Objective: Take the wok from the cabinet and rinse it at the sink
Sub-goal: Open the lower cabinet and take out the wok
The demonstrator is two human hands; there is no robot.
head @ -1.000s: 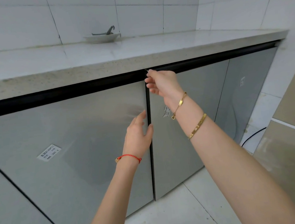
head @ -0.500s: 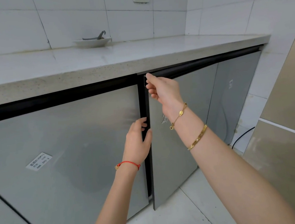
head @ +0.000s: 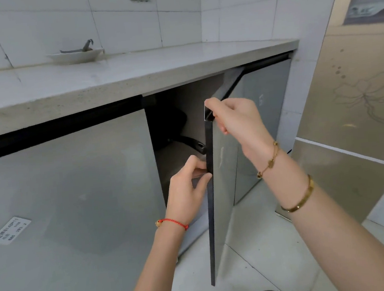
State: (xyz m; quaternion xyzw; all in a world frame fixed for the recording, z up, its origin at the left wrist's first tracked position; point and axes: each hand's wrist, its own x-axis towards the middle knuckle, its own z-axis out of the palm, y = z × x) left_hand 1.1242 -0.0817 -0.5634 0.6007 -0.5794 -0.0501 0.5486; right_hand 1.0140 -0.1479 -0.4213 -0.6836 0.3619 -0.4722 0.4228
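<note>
White-tiled kitchen, cabinet door (head: 224,189) half open: right hand (head: 238,118) pinches its top corner, left hand (head: 186,189) grips its edge lower down. At the left hand's twelve o'clock, the wok (head: 172,126) sits inside, dark. Likely heavy, rigid; its protruding handle (head: 192,143) offers the best hold.

The cabinet door (head: 224,189) I hold looks like brushed metal, smooth with a dull sheen, its edge dark and matt. The worktop (head: 130,73) above is pale speckled stone, smooth on top, rougher along its front. Glossy white tiles (head: 124,26) cover the wall. My bangle (head: 300,201) is shiny gold-coloured metal.
</note>
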